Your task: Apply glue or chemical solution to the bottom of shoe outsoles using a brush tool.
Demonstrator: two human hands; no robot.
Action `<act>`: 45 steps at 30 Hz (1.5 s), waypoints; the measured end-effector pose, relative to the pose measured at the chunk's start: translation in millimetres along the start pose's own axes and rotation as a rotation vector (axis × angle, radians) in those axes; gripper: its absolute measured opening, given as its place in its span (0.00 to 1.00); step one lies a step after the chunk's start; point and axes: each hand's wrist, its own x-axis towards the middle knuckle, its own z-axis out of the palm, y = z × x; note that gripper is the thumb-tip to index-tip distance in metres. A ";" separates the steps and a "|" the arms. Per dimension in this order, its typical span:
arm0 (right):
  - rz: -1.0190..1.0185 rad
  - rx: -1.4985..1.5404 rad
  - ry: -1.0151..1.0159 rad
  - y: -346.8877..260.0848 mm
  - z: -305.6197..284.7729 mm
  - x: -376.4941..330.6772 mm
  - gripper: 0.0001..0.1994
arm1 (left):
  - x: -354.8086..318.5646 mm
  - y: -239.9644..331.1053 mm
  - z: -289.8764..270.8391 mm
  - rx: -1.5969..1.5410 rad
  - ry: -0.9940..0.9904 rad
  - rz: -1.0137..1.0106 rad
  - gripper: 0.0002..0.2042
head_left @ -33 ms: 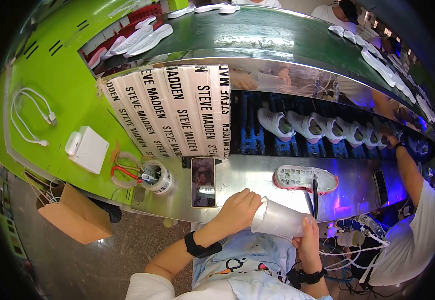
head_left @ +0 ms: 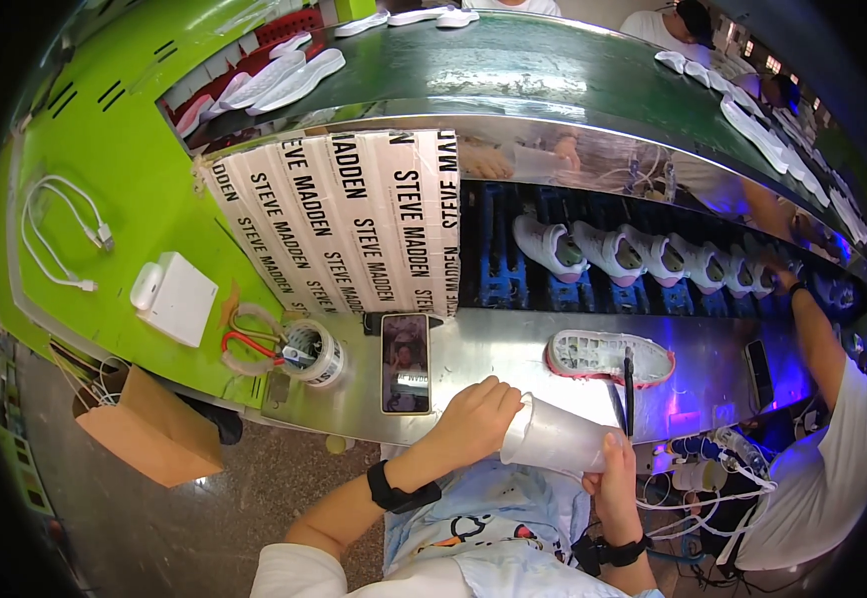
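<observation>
A translucent plastic cup (head_left: 561, 436) lies tilted on its side in front of my body, its wide mouth toward my left hand (head_left: 478, 421). The fingers of that hand are curled closed at the cup's rim; their tips are hidden. At the narrow end my right hand (head_left: 613, 472) grips the base, thumb on top. Beyond the cup, a white shoe sole (head_left: 598, 359) with a pinkish-red edge rests on the metal bench. Thin dark stick-like pieces (head_left: 629, 387) stand against its near side; their kind I cannot tell.
A phone (head_left: 406, 364) leans before a printed cardboard sheet (head_left: 354, 224). Left of it are a tub of tools (head_left: 314, 354) and red-handled scissors (head_left: 244, 344). Pale shoes (head_left: 608, 251) line a rack behind the bench. A co-worker's arm (head_left: 814, 329) reaches in at right, above tangled cables (head_left: 713, 495).
</observation>
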 end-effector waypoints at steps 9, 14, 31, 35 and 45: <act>-0.026 0.001 0.061 1.4 3.3 2.7 0.15 | -0.2 -5.3 -0.7 0.079 -0.146 0.112 0.06; -0.048 0.074 0.068 7.3 3.0 8.8 0.16 | -0.2 8.0 -2.3 -0.456 -0.073 -0.034 0.04; -0.341 -0.068 0.004 -2.4 -0.2 4.4 0.31 | -9.4 21.0 -6.5 -1.632 -0.358 -0.707 0.08; -0.417 -0.141 0.026 -7.1 3.4 -0.9 0.34 | -10.2 26.1 -10.6 -1.555 -0.403 -0.851 0.15; -0.501 -0.209 -0.220 -7.0 5.5 -5.4 0.29 | -8.5 23.4 -0.5 -1.051 -0.634 -0.199 0.20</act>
